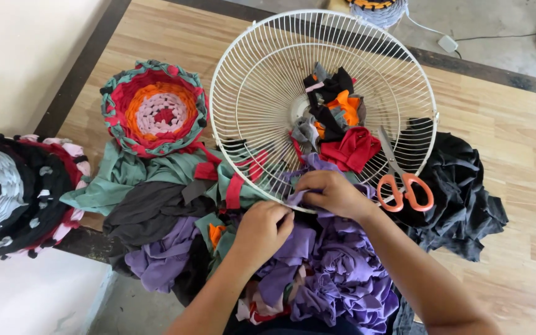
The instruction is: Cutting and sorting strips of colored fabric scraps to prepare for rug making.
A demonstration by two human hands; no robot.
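A round white wire fan guard [262,62] lies on a wooden table, with several knotted fabric strips [336,118] in black, orange, grey and red tied around its centre. My left hand [262,226] and my right hand [333,192] meet at the guard's near rim, both pinching a purple fabric strip [299,198] against the wire. A heap of purple cloth [336,267] sits under my forearms.
Orange-handled scissors [404,186] rest on the guard's right side. A finished woven round mat [155,110] in red, orange and green lies at left, a dark one [13,192] at far left. Green, grey and black cloth [460,186] piles surround the guard.
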